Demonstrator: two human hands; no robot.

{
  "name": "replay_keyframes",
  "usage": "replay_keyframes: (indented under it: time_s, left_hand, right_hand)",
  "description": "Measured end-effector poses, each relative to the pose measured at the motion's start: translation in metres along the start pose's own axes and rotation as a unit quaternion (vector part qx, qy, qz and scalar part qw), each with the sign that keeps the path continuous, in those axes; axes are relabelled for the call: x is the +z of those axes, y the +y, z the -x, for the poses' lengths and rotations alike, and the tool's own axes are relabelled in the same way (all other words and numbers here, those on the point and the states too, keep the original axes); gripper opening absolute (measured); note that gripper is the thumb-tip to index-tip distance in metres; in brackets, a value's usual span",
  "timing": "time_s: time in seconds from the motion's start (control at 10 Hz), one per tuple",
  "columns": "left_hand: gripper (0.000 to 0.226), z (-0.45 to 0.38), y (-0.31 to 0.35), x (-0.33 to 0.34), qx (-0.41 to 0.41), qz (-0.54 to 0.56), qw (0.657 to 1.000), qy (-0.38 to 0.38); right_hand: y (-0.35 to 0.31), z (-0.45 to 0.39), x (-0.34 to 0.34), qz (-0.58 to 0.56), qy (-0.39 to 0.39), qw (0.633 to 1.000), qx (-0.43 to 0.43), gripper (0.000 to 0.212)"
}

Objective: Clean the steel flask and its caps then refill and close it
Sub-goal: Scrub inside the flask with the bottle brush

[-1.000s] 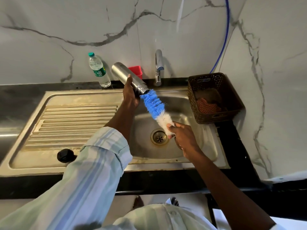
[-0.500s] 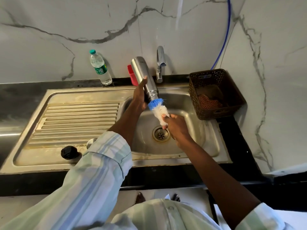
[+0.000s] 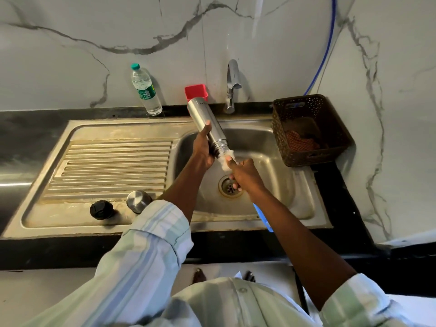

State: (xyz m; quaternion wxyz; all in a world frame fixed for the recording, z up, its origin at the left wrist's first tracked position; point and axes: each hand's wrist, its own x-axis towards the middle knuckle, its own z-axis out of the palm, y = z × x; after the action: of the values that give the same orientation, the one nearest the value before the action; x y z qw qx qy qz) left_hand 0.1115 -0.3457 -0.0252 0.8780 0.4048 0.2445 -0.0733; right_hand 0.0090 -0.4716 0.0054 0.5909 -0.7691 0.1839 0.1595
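Observation:
My left hand (image 3: 203, 147) grips the steel flask (image 3: 204, 119) near its mouth, holding it tilted with the mouth down toward me over the sink basin (image 3: 278, 161). My right hand (image 3: 245, 173) holds the bottle brush (image 3: 227, 160); only its white bristles show at the flask's mouth, the blue part is inside. The brush's blue handle end (image 3: 263, 214) sticks out below my right wrist. A black inner cap (image 3: 101, 209) and a steel outer cap (image 3: 138, 200) rest on the drainboard (image 3: 111, 166) near its front edge.
A plastic water bottle (image 3: 144, 89) and a red holder (image 3: 196, 90) stand at the back wall. The tap (image 3: 232, 86) rises behind the basin. A brown perforated basket (image 3: 309, 128) with an orange scrubber sits to the right. The drain (image 3: 230, 186) lies under my right hand.
The brush has gone deeper into the flask: the blue bristles, visible earlier, are now inside. The flask has swung more upright. The steel cap has come into view on the drainboard.

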Motion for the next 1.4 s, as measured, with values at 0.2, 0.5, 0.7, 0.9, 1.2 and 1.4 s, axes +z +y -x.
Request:
replay_keyframes:
  time_s: [0.2, 0.5, 0.7, 0.9, 1.2, 1.4]
  left_hand:
    - [0.070, -0.006, 0.015, -0.013, 0.021, -0.004, 0.999, 0.031]
    - [0.068, 0.019, -0.014, -0.011, -0.035, 0.020, 0.999, -0.004]
    - [0.073, 0.015, -0.002, -0.014, -0.028, 0.018, 0.999, 0.012]
    - [0.045, 0.020, 0.003, -0.016, -0.063, 0.001, 0.997, -0.035]
    - [0.070, 0.012, 0.008, -0.011, -0.057, -0.079, 0.995, -0.010]
    - [0.058, 0.008, 0.000, -0.019, -0.080, -0.142, 0.986, 0.016]
  right_hand:
    - [0.034, 0.033, 0.019, 0.318, 0.092, 0.941, -0.075, 0.032]
    - [0.001, 0.000, 0.022, -0.070, -0.046, 0.996, 0.043, 0.027]
    - [0.024, 0.021, 0.028, 0.444, 0.149, 0.873, -0.134, 0.029]
    - [0.013, 0.014, 0.033, -0.292, -0.186, 0.926, 0.152, 0.033]
    - [0.016, 0.025, 0.031, 0.465, 0.160, 0.858, -0.150, 0.027]
    - [0.021, 0.004, 0.026, -0.051, -0.061, 0.993, 0.087, 0.026]
